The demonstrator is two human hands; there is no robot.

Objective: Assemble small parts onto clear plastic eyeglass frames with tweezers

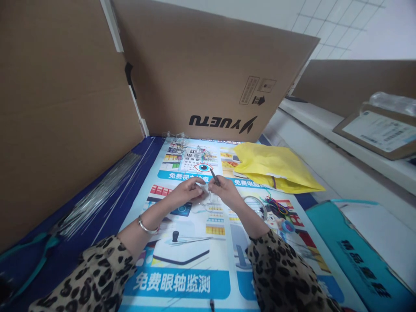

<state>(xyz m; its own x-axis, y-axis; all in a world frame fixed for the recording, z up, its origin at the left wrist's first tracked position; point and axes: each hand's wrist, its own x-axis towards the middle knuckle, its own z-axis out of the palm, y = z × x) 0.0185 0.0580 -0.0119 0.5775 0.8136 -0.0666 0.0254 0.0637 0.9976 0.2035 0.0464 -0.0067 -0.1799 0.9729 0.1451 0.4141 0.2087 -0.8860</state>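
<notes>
My right hand is closed around a slim dark pen-like tool, whose pointed end slants up and away to the left. Just to its left, my left hand has its thumb and fingers drawn together; whatever lies between them is too small to make out. Faint thin wire or thread shows below the two hands. Both hands are above a printed poster sheet. Beyond them lies a small tangle of fine wires and clear bits.
Cardboard panels stand behind and at left. A bundle of thin metal wires and a teal-handled tool lie left. Rightward are a yellow bag, a clear ring-shaped roll, coloured cords and a teal box.
</notes>
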